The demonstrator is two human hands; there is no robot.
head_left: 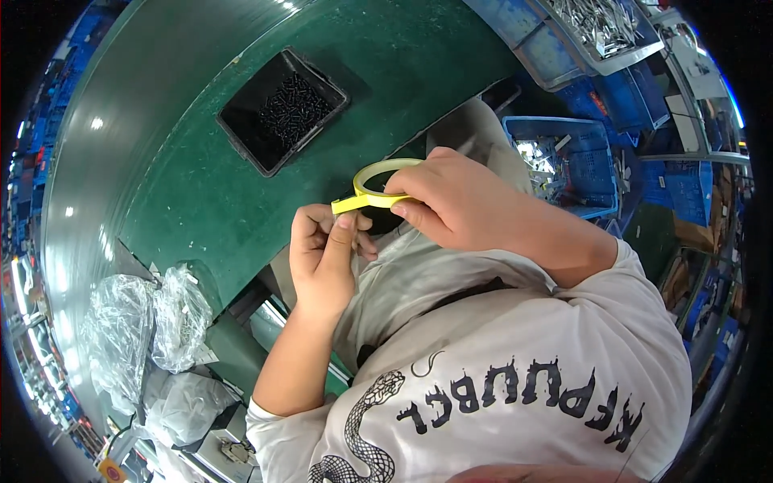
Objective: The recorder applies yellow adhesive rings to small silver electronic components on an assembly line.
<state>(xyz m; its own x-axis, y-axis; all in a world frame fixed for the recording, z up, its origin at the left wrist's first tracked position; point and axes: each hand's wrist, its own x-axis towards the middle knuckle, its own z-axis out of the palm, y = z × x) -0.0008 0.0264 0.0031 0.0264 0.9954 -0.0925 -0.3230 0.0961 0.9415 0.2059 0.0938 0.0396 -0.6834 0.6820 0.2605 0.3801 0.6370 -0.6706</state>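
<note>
A roll of yellow tape [360,179] is in my right hand [455,197], with the fingers through and around its ring. A short strip runs off the roll to the left. My left hand [322,258] is closed in a pinch at the end of that strip, thumb and fingertips together. Something small and dark shows just behind the strip there; I cannot make out what it is. Both hands are above my lap, close to the edge of the green table [233,205].
A black bin [266,165] full of small dark parts stands on the table. Clear plastic bags [121,322] lie at the left. On the right are a blue crate [564,125] with parts inside and a bin [616,60] of metal pieces.
</note>
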